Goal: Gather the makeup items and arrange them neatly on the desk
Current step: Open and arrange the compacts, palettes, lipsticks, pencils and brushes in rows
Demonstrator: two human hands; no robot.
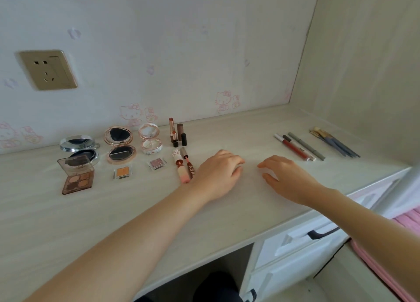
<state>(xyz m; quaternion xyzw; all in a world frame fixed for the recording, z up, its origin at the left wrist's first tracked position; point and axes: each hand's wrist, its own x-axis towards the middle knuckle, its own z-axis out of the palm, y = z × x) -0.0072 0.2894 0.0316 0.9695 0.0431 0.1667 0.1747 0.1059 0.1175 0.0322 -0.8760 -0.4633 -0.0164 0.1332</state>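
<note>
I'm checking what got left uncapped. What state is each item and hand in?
Silver compact: open.
Gold compact: open.
Pink compact: open.
Eyeshadow palette: lid up.
Tall lipstick: uncapped, upright.
Drawer: closed.
Left hand: empty.
Right hand: empty.

Both forearms are bare to the frame edge (no sleeves, rings or watch, seemingly).
</note>
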